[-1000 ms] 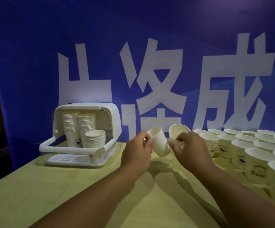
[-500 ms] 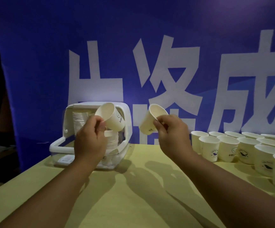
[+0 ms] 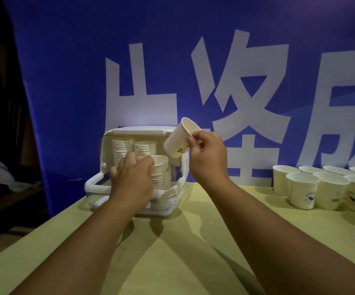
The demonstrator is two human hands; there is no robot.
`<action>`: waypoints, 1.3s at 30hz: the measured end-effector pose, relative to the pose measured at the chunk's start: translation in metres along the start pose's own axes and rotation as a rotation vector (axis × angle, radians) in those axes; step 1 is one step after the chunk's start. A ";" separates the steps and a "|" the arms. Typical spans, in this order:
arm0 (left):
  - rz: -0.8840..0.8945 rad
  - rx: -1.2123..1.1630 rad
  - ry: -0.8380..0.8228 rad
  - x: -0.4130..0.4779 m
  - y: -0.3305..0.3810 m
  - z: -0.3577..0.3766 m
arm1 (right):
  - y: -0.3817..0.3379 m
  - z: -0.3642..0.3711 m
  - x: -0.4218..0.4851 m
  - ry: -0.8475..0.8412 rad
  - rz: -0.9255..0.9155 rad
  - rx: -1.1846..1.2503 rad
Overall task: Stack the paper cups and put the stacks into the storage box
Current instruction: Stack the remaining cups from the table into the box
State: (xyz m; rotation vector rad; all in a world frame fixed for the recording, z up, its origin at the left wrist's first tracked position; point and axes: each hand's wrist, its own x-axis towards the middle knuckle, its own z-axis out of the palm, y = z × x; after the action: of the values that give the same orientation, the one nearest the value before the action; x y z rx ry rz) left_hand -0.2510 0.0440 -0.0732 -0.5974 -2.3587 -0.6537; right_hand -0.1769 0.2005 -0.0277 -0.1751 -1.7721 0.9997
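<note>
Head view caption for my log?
Left hand grips the top cup of a stack in the storage box; right hand holds a tilted cup.

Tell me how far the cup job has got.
Done: two tall stacks stand in the storage box. In hand: left hand grips the short stack inside; right hand holds a tilted cup. Left: the loose cups on the table.

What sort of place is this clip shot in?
Probably an event or promotional stand: a large blue banner with white Chinese characters hangs behind a yellow table carrying rows of loose paper cups and a white storage box.
</note>
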 end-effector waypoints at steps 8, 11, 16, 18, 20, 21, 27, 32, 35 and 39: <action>0.038 -0.200 -0.035 -0.005 0.006 0.002 | -0.002 0.008 -0.008 -0.115 -0.099 -0.139; -0.015 -0.303 -0.015 -0.007 0.005 0.001 | 0.000 0.013 -0.012 -0.197 -0.147 -0.237; -0.002 -0.322 -0.016 -0.011 0.007 0.000 | 0.004 0.013 -0.016 -0.327 -0.282 -0.456; 0.035 -0.284 -0.010 -0.011 0.008 0.000 | 0.002 0.012 -0.016 -0.341 -0.301 -0.487; 0.067 -0.250 0.006 -0.010 0.007 0.001 | 0.000 0.013 -0.016 -0.378 -0.300 -0.489; 0.080 -0.237 0.009 -0.010 0.007 0.002 | 0.001 0.014 -0.017 -0.399 -0.296 -0.483; 0.037 -0.186 -0.018 -0.009 0.002 0.007 | 0.016 0.018 -0.025 -0.531 -0.126 -0.246; 0.002 -0.130 0.007 -0.010 0.005 0.005 | 0.031 0.021 -0.032 -0.596 -0.121 -0.318; -0.014 -0.152 0.003 -0.011 0.006 0.003 | 0.034 0.022 -0.032 -0.579 -0.116 -0.344; -0.016 -0.178 0.024 -0.014 0.006 0.002 | 0.039 0.023 -0.034 -0.551 -0.137 -0.316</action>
State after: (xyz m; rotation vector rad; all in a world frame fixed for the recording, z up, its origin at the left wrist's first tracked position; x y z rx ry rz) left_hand -0.2385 0.0459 -0.0822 -0.6439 -2.3004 -0.8805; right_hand -0.1936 0.1946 -0.0816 0.0320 -2.4079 0.7002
